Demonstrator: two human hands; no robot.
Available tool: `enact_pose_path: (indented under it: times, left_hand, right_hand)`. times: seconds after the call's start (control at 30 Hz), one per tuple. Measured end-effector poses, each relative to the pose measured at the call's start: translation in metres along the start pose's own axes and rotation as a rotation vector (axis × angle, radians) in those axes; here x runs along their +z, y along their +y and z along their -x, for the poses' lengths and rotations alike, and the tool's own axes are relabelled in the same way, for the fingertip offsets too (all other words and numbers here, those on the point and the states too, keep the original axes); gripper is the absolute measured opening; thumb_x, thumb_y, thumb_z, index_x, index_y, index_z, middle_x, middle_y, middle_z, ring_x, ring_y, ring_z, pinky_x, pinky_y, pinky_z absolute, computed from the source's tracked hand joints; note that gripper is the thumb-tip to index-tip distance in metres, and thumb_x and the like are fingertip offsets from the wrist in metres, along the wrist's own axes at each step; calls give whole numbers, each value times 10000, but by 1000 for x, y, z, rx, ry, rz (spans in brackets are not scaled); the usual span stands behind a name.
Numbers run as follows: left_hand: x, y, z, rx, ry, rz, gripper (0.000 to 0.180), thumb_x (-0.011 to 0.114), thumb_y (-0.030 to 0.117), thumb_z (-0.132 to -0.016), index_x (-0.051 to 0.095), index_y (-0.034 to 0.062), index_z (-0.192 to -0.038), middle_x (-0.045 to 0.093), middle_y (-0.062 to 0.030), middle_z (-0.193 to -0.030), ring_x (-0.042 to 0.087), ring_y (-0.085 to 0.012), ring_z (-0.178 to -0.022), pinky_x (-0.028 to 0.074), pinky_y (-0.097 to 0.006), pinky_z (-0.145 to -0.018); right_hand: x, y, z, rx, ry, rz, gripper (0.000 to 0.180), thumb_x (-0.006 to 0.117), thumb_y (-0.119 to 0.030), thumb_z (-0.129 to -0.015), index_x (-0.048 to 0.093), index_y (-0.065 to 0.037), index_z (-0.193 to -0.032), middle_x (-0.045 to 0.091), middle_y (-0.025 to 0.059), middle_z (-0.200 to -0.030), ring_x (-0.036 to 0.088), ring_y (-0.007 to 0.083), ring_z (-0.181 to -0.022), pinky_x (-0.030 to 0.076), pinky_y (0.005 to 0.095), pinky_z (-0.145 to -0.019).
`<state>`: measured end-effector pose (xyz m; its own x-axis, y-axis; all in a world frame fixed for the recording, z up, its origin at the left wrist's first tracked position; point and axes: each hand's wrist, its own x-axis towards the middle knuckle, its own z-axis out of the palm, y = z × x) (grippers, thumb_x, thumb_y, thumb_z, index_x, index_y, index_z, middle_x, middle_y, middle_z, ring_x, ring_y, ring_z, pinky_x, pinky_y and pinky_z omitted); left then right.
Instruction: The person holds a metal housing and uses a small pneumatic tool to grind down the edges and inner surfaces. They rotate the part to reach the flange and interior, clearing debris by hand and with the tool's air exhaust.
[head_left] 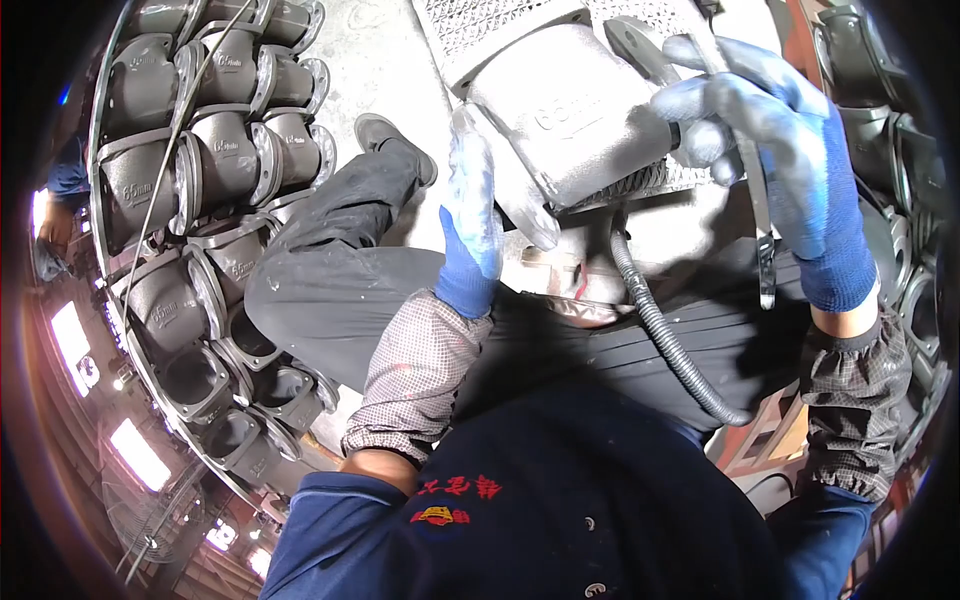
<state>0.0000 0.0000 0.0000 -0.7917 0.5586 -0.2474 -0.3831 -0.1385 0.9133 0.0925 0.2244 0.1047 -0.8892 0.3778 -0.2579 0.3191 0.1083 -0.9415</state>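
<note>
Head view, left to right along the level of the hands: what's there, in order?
Left stack of flanged pipe fittings → dark shoe → gloved left hand → single flanged pipe fitting → gloved right hand → right stack of pipe fittings.

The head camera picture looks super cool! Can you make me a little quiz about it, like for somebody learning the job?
1. What is in the right grip?
A) a paintbrush
B) a long metal bar
C) a cup

2. True or false: the big metal fitting is between the left grip and the right grip.

3. Fill in: the glove cuff on the left side is ____ in colour.

Key:
1. B
2. True
3. blue
</note>
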Motion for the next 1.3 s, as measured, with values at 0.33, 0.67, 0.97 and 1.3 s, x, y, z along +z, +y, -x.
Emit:
enact_pose_path:
  times: [0.33,0.67,0.97,1.3]
  left_hand:
    - [-11,6,-34,-120,29,294,605,394,481,-984,324,53,-1406,415,-140,-1378,429,-260,-1266,374,-416,-1060]
    - [1,14,-26,-99,133,288,530,452,424,-980,415,43,-1347,516,-117,-1291,509,-229,-1188,423,-383,-1015]
    - [-11,35,0,124,220,-472,368,473,193,-974,504,-24,-1269,595,-129,-1188,587,-191,-1074,470,-291,-914]
    - [-17,38,125,661,-131,-1255,339,516,107,-958,506,-82,-1239,659,-226,-977,668,-275,-690,553,-348,-669]
  right_hand:
    - [-22,29,-4,-2,129,-141,382,462,-254,-953,581,19,-1193,692,69,-887,493,45,-575,362,173,-489]
    - [45,88,34,-85,-561,943,404,587,-431,-856,697,-43,-854,659,156,-725,659,313,-680,523,399,-611]
    - [64,190,18,153,-645,918,232,576,-221,-696,704,-30,-724,642,245,-768,644,400,-748,529,443,-704]
    - [-11,26,60,298,-730,-467,594,645,-136,-727,518,74,-1269,687,141,-813,591,93,-581,468,182,-525]
